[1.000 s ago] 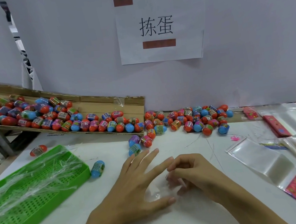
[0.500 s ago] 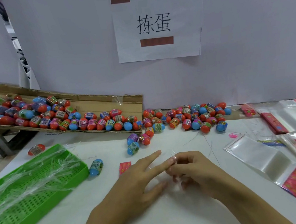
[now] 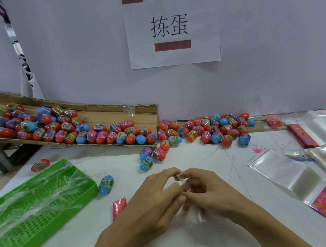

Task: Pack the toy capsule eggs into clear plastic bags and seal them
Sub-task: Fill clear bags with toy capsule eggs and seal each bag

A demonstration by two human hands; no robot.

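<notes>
Both hands meet at lower centre of the frame. Left hand (image 3: 148, 204) and right hand (image 3: 206, 192) each pinch a small clear plastic bag (image 3: 183, 182) between them; fingertips touching, the bag's long axis roughly vertical in the picture, its mouth apparently at the top. No egg visible in it. Nearest loose capsule egg (image 3: 106, 184) lies left of the grip, just beside the green tray (image 3: 35, 218), so the left hand is closer. Farther up-centre, a pair of eggs (image 3: 146, 158) on the table (image 3: 203, 155); the main egg pile (image 3: 210, 130) sits against the wall.
</notes>
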